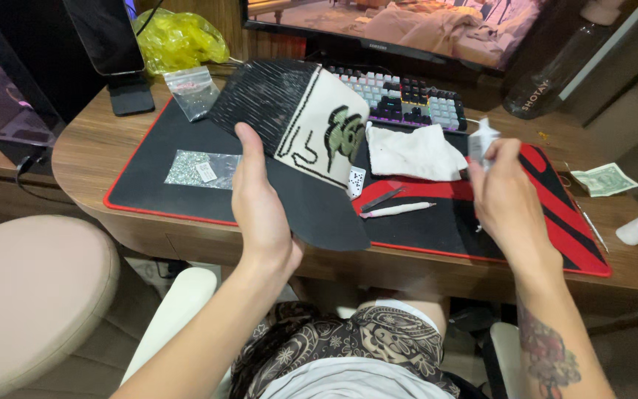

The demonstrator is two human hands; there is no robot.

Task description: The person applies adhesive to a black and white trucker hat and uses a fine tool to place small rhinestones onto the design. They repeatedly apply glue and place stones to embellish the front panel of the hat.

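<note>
Near, over the worktop's edge, the left hand grips a cap by its black brim, thumb on top, fingers hidden beneath. To the right, the right hand pinches a small white tube. Farther lie a pen, a white cloth and a keyboard.

Head camera looks down, close, onto the desk.

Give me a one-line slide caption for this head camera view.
Left hand holds a cap over a desk mat; right hand grips a small white tube near the keyboard.
</note>
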